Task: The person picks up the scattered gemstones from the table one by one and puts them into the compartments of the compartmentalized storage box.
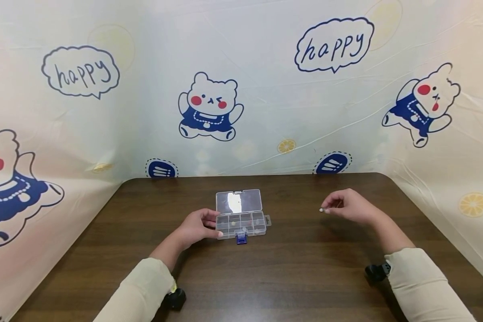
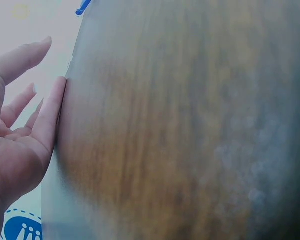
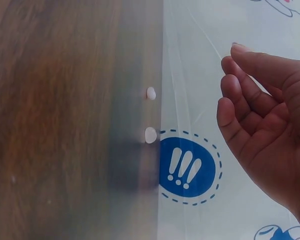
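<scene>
A clear plastic compartment box (image 1: 223, 232) lies on the table with its lid (image 1: 245, 202) raised behind it and a blue latch (image 1: 241, 238) hanging at the front. My left hand (image 1: 197, 228) holds its left end, thumb at the front corner and fingers farther back. In the left wrist view the same hand (image 2: 27, 120) rests its edge on the tabletop. My right hand (image 1: 350, 205) hovers at the right, fingers loosely bent. Two small white pills (image 3: 150, 135) lie near it; in the right wrist view the hand (image 3: 270, 120) shows nothing between thumb and fingers.
The dark wooden table (image 1: 290, 277) ends at a patterned cloth backdrop (image 1: 265, 112). A clear hang tab (image 1: 268, 220) sticks out from the box's right side. Small yellowish and reddish bits show inside some compartments. Black wrist cameras (image 1: 175, 298) hang below both sleeves.
</scene>
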The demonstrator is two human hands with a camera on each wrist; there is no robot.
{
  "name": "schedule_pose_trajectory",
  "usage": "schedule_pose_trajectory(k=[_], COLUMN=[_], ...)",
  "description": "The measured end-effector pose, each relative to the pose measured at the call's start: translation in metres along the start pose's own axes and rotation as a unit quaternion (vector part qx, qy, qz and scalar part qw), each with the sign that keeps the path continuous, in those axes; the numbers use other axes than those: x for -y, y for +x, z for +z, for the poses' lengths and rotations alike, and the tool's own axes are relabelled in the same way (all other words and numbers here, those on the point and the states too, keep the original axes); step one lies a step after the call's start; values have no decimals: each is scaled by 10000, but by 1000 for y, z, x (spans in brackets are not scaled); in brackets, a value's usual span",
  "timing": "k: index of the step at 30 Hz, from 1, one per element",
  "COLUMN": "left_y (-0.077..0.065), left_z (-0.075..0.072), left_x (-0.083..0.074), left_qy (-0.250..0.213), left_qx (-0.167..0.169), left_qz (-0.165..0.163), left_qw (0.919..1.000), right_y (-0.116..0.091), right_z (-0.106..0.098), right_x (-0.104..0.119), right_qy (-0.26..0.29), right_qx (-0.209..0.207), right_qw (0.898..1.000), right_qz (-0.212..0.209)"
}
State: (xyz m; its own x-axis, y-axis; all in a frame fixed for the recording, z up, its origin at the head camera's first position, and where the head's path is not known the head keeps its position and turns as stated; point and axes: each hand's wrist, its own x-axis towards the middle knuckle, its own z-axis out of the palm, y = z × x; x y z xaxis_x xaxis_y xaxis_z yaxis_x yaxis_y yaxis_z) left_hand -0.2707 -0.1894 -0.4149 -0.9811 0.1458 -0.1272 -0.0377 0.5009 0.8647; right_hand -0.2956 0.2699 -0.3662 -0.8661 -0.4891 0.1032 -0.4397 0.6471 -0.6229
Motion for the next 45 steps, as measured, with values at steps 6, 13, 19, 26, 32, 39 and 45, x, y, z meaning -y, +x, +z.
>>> schedule_pose_trajectory(k=[6, 13, 19, 26, 32, 39, 45], left_y=[0, -1, -3, -2, -1, 0, -1], left_z=[0, 0, 0, 1, 1, 1, 0], left_x=[0, 0, -2, -1, 0, 0, 0], left_qy=[26, -22, -145, -170, -136, -114, -97], left_qx=[1, 12, 55, 42, 25, -1, 78], left_qz=[3, 34, 89, 37, 78, 89, 126], left_qw=[10000, 10000, 9998, 9998, 9999, 9999, 9998], right_y=[0, 2, 3, 5, 6, 8, 11], right_z=[2, 5, 8, 10, 11, 13, 15], right_x=[6, 14, 20, 27, 32, 39, 47], right_qy=[61, -10, -31, -123, -181, -132, -124], right_qx=[40, 84, 125, 74, 67, 110, 118], right_qw=[10000, 9998, 9983, 9967, 9959, 9954, 9946], right_qz=[-24, -188, -574, -795, -882, -938, -1028])
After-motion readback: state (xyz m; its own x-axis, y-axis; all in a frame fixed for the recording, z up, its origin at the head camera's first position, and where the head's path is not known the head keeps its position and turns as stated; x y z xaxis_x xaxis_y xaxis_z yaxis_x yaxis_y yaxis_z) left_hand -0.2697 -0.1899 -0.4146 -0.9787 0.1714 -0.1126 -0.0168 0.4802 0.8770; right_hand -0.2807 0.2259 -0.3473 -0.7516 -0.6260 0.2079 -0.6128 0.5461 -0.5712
